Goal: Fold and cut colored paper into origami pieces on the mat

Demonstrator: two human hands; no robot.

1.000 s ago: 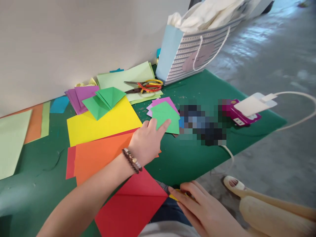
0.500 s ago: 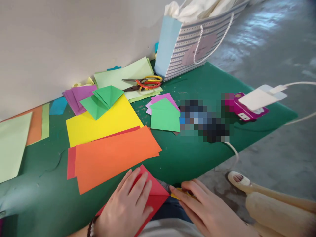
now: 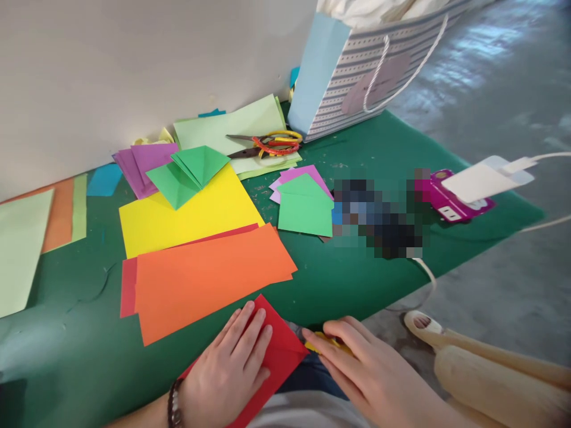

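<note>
Left hand (image 3: 229, 368) has moved off the green paper (image 3: 306, 207) onto the red paper (image 3: 281, 359), pressing flat, fingers extended, not gripping. Red paper sits at the desk's (image 3: 334, 288) near edge. Right hand (image 3: 361, 368) grasps a yellow-handled cutting tool (image 3: 296, 330), blade at red's right edge. Green rests over pink sheets (image 3: 311, 175).

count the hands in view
2: the left hand lies on the nearest red paper; the right hand holds a yellow-handled tool by its edge. No others visible.
</note>
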